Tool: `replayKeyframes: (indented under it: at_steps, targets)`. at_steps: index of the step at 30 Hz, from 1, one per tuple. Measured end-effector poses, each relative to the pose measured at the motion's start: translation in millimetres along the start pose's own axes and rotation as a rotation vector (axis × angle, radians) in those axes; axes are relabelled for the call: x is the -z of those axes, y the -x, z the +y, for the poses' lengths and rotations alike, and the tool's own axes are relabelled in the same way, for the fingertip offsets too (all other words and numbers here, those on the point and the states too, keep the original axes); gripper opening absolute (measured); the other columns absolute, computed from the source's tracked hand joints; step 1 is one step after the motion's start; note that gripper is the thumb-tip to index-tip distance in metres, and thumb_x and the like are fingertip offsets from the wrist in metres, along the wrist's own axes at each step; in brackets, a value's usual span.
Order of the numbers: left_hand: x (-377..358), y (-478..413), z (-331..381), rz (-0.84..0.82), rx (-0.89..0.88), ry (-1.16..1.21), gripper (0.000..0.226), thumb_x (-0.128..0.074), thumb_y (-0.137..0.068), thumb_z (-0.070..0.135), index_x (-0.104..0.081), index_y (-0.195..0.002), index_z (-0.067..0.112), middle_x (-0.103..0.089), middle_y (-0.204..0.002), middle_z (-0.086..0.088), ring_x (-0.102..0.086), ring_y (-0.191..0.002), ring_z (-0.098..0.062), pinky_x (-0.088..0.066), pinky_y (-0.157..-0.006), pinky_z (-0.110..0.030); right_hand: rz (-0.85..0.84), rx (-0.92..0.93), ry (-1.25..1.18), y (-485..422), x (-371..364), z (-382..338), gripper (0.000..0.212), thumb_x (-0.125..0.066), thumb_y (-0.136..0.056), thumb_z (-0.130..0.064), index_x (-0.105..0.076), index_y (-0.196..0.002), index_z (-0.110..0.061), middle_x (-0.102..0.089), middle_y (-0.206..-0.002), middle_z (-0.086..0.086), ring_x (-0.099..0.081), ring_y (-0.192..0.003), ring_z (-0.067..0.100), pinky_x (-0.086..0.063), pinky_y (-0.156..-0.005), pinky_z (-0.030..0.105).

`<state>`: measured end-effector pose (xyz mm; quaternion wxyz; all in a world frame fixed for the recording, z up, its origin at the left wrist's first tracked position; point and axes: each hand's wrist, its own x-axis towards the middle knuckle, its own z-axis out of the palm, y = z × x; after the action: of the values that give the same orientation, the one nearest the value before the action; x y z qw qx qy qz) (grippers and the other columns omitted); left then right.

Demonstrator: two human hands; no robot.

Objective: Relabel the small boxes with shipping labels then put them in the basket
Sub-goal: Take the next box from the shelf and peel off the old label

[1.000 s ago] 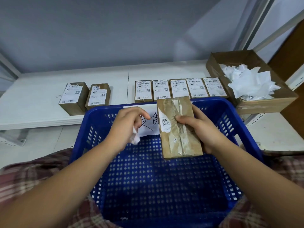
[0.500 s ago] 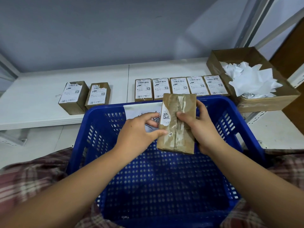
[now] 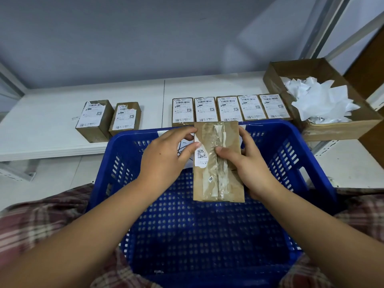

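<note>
Above perforated blue basket [image 3: 291,142], right hand [image 3: 251,169] clasps taped cardboard box [image 3: 204,183]; left hand [image 3: 164,156] pinches its edge.

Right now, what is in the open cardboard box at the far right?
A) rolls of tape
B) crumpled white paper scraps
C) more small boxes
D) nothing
B: the open cardboard box holds a heap of crumpled white paper scraps.

The blue basket [image 3: 116,163] has open room on its floor near the person. The held box [image 3: 226,190] blocks its far half. Behind the rim, five boxes [image 3: 228,108] stand touching in a row. A gap on the surface [image 3: 52,125] lies between them and two more boxes [image 3: 94,117]. A carton of paper [image 3: 340,129] blocks the right.
</note>
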<state>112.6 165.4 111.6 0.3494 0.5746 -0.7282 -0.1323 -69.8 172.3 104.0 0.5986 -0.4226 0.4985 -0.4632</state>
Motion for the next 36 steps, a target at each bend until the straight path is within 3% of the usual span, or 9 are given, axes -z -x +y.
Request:
replayKeyframes:
  at_steps: [7,12,17,23,25,27,29,33,36]
  targets:
    - [-5,3,-1,0.061,-0.06,-0.042,0.04,-0.056,-0.086,0.044,-0.065,-0.116,0.02,-0.069,-0.109,0.006,-0.046,-0.075,-0.009,-0.039,-0.069,-0.023,0.003,0.037,-0.033,3,1,0,0.061,-0.068,-0.088,-0.008,-0.042,-0.139,-0.031,-0.076,-0.093,-0.006,-0.074,-0.081,0.019,-0.058,-0.062,0.026]
    - [-6,2,-2,0.103,-0.103,-0.081,0.044,-0.043,-0.087,0.051,-0.063,-0.113,0.021,-0.071,-0.091,0.004,-0.043,-0.064,-0.005,-0.045,-0.061,-0.027,0.029,0.072,0.001,4,0,1,0.065,-0.07,-0.087,-0.01,-0.04,-0.14,-0.032,-0.073,-0.107,0.002,-0.073,-0.088,0.02,-0.06,-0.072,0.034]
    - [-7,1,0,0.108,-0.106,-0.108,0.027,-0.04,-0.088,0.051,-0.048,-0.106,0.034,-0.07,-0.088,0.005,-0.042,-0.061,-0.004,-0.042,-0.058,-0.025,0.058,0.12,0.044,3,-1,4,0.07,-0.072,-0.086,-0.012,-0.037,-0.143,-0.032,-0.07,-0.115,0.003,-0.072,-0.095,0.021,-0.058,-0.084,0.047]
    - [-12,3,5,0.147,-0.101,-0.047,0.023,-0.055,-0.091,0.031,-0.061,-0.085,0.011,-0.068,-0.08,0.011,-0.047,-0.056,0.01,-0.033,-0.05,-0.009,0.089,0.185,0.108,5,-2,5,0.072,-0.073,-0.085,-0.014,-0.035,-0.143,-0.033,-0.069,-0.117,0.001,-0.071,-0.099,0.017,-0.057,-0.087,0.047]
    - [-10,2,9,0.168,-0.082,-0.025,0.02,-0.054,-0.092,0.028,-0.061,-0.092,0.01,-0.062,-0.072,0.015,-0.051,-0.054,0.003,-0.033,-0.048,-0.013,0.076,0.202,0.097,5,-4,1,0.067,-0.072,-0.086,-0.014,-0.036,-0.136,-0.037,-0.069,-0.116,0.0,-0.071,-0.099,0.016,-0.058,-0.087,0.046]
    - [-6,0,12,0.183,-0.072,0.045,0.024,-0.056,-0.093,0.024,-0.061,-0.11,0.009,-0.07,-0.096,0.005,-0.059,-0.072,-0.012,-0.045,-0.059,-0.021,0.052,0.194,0.073,3,-7,-3,0.064,-0.071,-0.086,-0.013,-0.035,-0.13,-0.042,-0.069,-0.115,-0.001,-0.071,-0.097,0.015,-0.058,-0.085,0.043]
    - [-3,0,12,0.175,-0.077,0.084,0.035,-0.057,-0.092,0.025,-0.061,-0.123,0.01,-0.069,-0.113,0.0,-0.059,-0.088,-0.01,-0.045,-0.074,-0.017,0.041,0.175,0.053,3,-8,-5,0.063,-0.071,-0.086,-0.014,-0.036,-0.129,-0.044,-0.068,-0.116,-0.002,-0.071,-0.098,0.014,-0.059,-0.086,0.043]
    - [-4,3,7,0.189,-0.12,-0.005,0.034,-0.061,-0.087,0.024,-0.067,-0.117,0.01,-0.073,-0.089,-0.009,-0.053,-0.088,-0.016,-0.038,-0.071,-0.01,0.056,0.149,0.046,4,-6,-1,0.065,-0.073,-0.085,-0.016,-0.036,-0.131,-0.045,-0.069,-0.116,-0.002,-0.071,-0.099,0.014,-0.058,-0.088,0.044]
    - [-6,3,5,0.203,-0.131,-0.057,0.033,-0.058,-0.089,0.033,-0.069,-0.114,0.014,-0.073,-0.085,-0.002,-0.051,-0.072,-0.012,-0.037,-0.064,-0.014,0.06,0.144,0.041,4,-4,-1,0.066,-0.074,-0.085,-0.016,-0.038,-0.133,-0.042,-0.07,-0.115,0.0,-0.071,-0.097,0.017,-0.058,-0.087,0.045]
